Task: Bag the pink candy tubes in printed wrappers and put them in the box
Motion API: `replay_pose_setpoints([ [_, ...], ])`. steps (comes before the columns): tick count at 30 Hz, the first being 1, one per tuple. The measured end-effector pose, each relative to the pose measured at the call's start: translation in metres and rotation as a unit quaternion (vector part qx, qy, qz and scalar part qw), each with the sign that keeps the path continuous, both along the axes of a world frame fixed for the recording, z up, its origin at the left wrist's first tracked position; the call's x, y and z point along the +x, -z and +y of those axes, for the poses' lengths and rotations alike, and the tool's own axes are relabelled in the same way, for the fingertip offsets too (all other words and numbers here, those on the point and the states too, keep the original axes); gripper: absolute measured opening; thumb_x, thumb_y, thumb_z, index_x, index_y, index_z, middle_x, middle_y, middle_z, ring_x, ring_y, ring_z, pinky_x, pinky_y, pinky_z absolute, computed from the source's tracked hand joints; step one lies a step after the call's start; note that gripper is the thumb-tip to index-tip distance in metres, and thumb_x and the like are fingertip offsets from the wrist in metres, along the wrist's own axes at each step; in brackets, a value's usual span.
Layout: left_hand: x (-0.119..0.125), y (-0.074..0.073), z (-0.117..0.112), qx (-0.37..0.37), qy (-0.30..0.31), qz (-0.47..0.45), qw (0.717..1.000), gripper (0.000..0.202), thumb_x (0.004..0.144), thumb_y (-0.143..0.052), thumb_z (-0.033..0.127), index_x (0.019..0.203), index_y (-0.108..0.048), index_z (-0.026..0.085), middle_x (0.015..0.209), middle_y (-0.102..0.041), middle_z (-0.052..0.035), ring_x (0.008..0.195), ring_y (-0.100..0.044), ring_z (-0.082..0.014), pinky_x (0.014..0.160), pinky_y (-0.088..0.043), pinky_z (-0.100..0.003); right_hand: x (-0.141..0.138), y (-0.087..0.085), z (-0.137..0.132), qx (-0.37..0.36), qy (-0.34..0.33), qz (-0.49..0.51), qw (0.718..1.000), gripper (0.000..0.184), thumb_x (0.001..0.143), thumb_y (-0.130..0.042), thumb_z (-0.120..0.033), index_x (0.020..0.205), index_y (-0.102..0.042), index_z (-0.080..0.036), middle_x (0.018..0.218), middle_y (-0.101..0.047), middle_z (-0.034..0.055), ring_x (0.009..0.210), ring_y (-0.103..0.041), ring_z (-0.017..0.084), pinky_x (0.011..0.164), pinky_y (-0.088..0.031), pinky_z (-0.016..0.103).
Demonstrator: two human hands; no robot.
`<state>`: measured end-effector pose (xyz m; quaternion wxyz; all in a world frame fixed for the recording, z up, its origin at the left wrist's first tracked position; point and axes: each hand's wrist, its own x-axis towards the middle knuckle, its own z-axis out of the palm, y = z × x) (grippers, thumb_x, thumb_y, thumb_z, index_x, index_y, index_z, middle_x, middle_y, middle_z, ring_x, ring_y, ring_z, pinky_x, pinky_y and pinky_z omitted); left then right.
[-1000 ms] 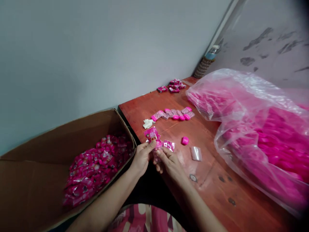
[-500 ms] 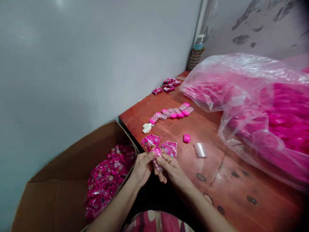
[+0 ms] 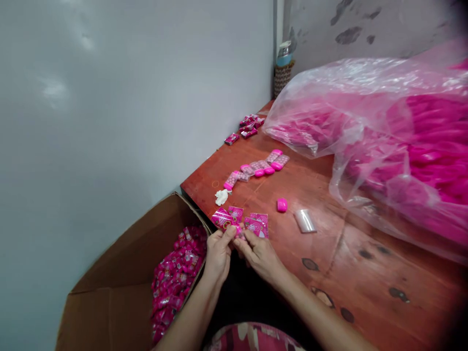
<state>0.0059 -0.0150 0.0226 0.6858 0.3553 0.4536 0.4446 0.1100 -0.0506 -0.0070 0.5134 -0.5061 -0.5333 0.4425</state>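
The person's two hands meet at the near edge of the red-brown wooden surface point(image 3: 329, 253). The left hand point(image 3: 219, 251) and the right hand point(image 3: 260, 254) are both closed narrow, with thumbs and forefingers pinched from either side on one small pink item point(image 3: 238, 229). It is too small and too covered to name more closely.

Just past the fingertips are a few printed pink sachets point(image 3: 258, 225), fanned out at the edge of the surface. I can't tell whether they lie flat or are partly held.

A little further right are a loose pink cap point(image 3: 282, 204) and, beside it, a small clear plastic piece point(image 3: 304, 221). Behind the sachets sits a crumpled white scrap point(image 3: 221, 196), and beyond that a row of pink-capped clear tubes point(image 3: 256, 168) runs slantwise. A small heap of pink packets point(image 3: 249, 123) sits near the wall.

A big clear plastic bag point(image 3: 383, 136) stuffed with pink pieces fills the right side. A bottle in a woven sleeve point(image 3: 283, 66) stands in the far corner.

Below the surface on the left is an open cardboard box point(image 3: 127, 273) holding a pile of wrapped pink packs point(image 3: 175, 273).
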Motion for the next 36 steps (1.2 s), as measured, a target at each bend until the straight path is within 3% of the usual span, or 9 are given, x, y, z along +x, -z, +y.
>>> replay_pose_setpoints([
  [5,-0.017,-0.008,0.013,0.001,0.138,0.025,0.990,0.033,0.067,-0.066,0.039,0.060,-0.064,0.008,0.049,-0.058,-0.0046,0.043,-0.051,-0.0127,0.047,-0.043,-0.027,-0.001,-0.004,-0.001,-0.076,-0.142,0.191,0.968,0.032,0.085,-0.043,-0.048,0.071,-0.045,-0.019,0.055,-0.053,-0.0047,0.033,-0.039,0.005,0.033,-0.027,0.016],
  [9,-0.020,-0.010,0.015,-0.015,0.164,0.032,0.986,0.032,0.065,-0.069,0.038,0.070,-0.066,0.007,0.053,-0.060,-0.0052,0.045,-0.052,-0.0131,0.046,-0.043,-0.026,-0.004,-0.003,-0.001,-0.075,-0.096,0.185,0.975,0.032,0.085,-0.042,-0.047,0.070,-0.046,-0.019,0.053,-0.051,-0.0053,0.032,-0.040,0.005,0.033,-0.027,0.016],
  [13,-0.013,-0.006,0.009,-0.008,0.123,0.055,0.991,0.026,0.063,-0.072,0.033,0.061,-0.062,0.008,0.056,-0.061,-0.0043,0.048,-0.055,-0.0132,0.049,-0.046,-0.027,-0.004,-0.001,-0.002,-0.014,0.010,0.063,0.998,0.027,0.084,-0.046,-0.040,0.067,-0.048,-0.020,0.052,-0.050,-0.0045,0.042,-0.045,0.008,0.040,-0.032,0.018],
  [15,-0.007,-0.005,0.004,-0.002,0.082,0.069,0.994,0.029,0.062,-0.072,0.034,0.056,-0.058,0.009,0.051,-0.058,-0.0023,0.045,-0.053,-0.0118,0.046,-0.044,-0.025,-0.004,0.000,-0.001,-0.004,0.029,0.051,0.998,0.025,0.084,-0.047,-0.039,0.068,-0.049,-0.020,0.053,-0.050,-0.0042,0.044,-0.047,0.009,0.042,-0.034,0.018],
  [20,0.002,-0.010,-0.001,-0.005,0.040,0.023,0.999,0.036,0.068,-0.065,0.045,0.069,-0.059,0.010,0.052,-0.056,-0.0012,0.043,-0.051,-0.0107,0.040,-0.041,-0.022,-0.007,0.000,0.002,-0.070,-0.065,0.193,0.976,0.032,0.085,-0.041,-0.046,0.069,-0.046,-0.019,0.053,-0.050,-0.0058,0.033,-0.042,0.006,0.032,-0.030,0.016],
  [25,0.003,-0.006,-0.004,-0.016,0.033,0.036,0.999,0.037,0.063,-0.069,0.044,0.063,-0.055,0.010,0.046,-0.053,0.0011,0.036,-0.047,-0.0088,0.036,-0.039,-0.021,-0.009,0.004,0.003,-0.092,-0.071,0.261,0.958,0.032,0.080,-0.050,-0.047,0.067,-0.047,-0.018,0.052,-0.054,-0.0057,0.033,-0.045,0.005,0.030,-0.032,0.014],
  [30,0.006,0.005,-0.016,-0.031,0.029,-0.008,0.999,0.036,0.070,-0.063,0.044,0.058,-0.049,0.013,0.039,-0.040,0.0070,0.027,-0.040,-0.0069,0.033,-0.036,-0.020,-0.012,0.007,0.001,-0.115,-0.057,0.350,0.928,0.029,0.074,-0.060,-0.043,0.073,-0.044,-0.019,0.051,-0.057,-0.0061,0.031,-0.048,0.007,0.028,-0.034,0.014],
  [33,0.001,0.003,-0.013,-0.042,0.015,-0.055,0.997,0.032,0.071,-0.063,0.043,0.068,-0.055,0.012,0.042,-0.041,0.0070,0.028,-0.037,-0.0060,0.032,-0.033,-0.020,-0.012,0.006,0.000,-0.104,-0.073,0.378,0.917,0.028,0.075,-0.062,-0.038,0.084,-0.043,-0.020,0.058,-0.061,-0.0052,0.039,-0.056,0.009,0.035,-0.042,0.016],
  [36,-0.008,-0.003,-0.007,-0.037,-0.032,-0.084,0.995,0.030,0.071,-0.065,0.038,0.081,-0.061,0.010,0.057,-0.054,0.0006,0.040,-0.045,-0.0070,0.039,-0.037,-0.020,-0.010,0.004,-0.001,-0.088,-0.105,0.387,0.912,0.024,0.076,-0.062,-0.033,0.088,-0.047,-0.019,0.068,-0.065,-0.0013,0.057,-0.062,0.010,0.052,-0.049,0.020],
])
